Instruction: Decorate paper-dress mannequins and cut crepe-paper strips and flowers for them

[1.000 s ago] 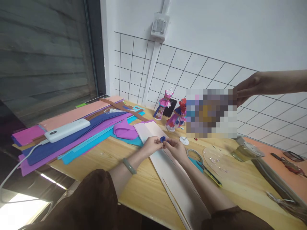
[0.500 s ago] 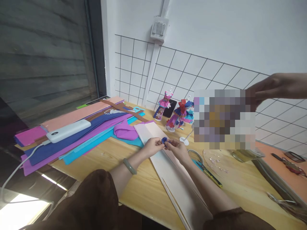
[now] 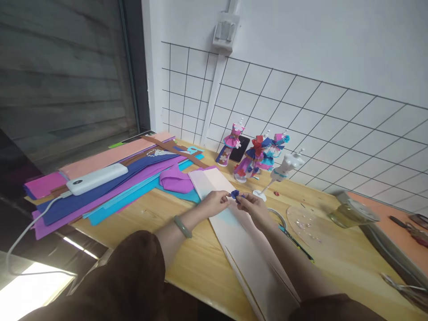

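A small dark-blue paper flower point(image 3: 235, 194) is between my two hands, above the pale sheets point(image 3: 230, 227). My right hand point(image 3: 253, 207) pinches it from the right between thumb and fingertips. On its left edge, my left hand point(image 3: 216, 203), with a green bangle at the wrist, is closed in a pinch. Beyond my right hand stands a bare white mini dress form point(image 3: 287, 165) on a round base. Behind it are several small dress forms in colourful paper dresses point(image 3: 249, 159). Under my right forearm a cutter knife point(image 3: 297, 243) lies close to a roll of tape point(image 3: 277, 217).
Stacked coloured sheets point(image 3: 117, 189) and a white power bank point(image 3: 97, 179) with a cable lie at left. To the right are a clear tray of beads point(image 3: 305, 225), a glass of yellowish liquid point(image 3: 354, 213) and scissors point(image 3: 406, 229). A wire grid point(image 3: 284, 102) lines the wall.
Another person's hand, with a blurred-out item at right, has left the view, so the white dress form now shows. My fingers have shifted slightly on the flower; the view has turned a little.
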The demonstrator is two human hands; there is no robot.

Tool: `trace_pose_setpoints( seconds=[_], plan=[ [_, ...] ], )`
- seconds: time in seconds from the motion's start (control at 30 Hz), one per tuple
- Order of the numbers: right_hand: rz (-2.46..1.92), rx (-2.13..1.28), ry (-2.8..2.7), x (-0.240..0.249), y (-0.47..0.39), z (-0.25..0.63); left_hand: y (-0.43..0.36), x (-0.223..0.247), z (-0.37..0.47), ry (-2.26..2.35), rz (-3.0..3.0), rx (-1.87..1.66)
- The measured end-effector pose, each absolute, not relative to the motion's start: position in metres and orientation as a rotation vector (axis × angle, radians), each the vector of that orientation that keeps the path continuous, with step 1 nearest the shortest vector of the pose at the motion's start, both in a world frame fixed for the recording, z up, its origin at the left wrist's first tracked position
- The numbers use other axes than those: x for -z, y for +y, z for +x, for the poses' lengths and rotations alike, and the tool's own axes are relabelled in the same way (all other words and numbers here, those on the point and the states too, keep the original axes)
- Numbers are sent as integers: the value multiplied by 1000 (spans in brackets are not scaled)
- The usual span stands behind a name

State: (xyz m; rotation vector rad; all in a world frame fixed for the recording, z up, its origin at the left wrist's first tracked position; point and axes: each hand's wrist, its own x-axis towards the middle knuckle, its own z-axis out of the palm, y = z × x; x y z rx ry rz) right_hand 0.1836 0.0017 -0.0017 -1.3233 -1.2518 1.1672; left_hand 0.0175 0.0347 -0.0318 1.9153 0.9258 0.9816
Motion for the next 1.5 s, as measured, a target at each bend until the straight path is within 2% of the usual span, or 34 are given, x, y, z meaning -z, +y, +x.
trace_pose_setpoints(
  seconds=[0.23,0.53,0.87,1.5],
  plan=[
    [-1333,-1144,-1168,4,15,203,63,20,32,845,1040,-920],
    [-1325,-1002,-1172,2,46,215,108,11,73,630,636,-857],
    [-1351,-776,-1256,14,84,227,149,32,110,531,326,-890],
    [-1364,-663,-1353,11,110,219,160,40,118,359,157,-937]
  ],
)
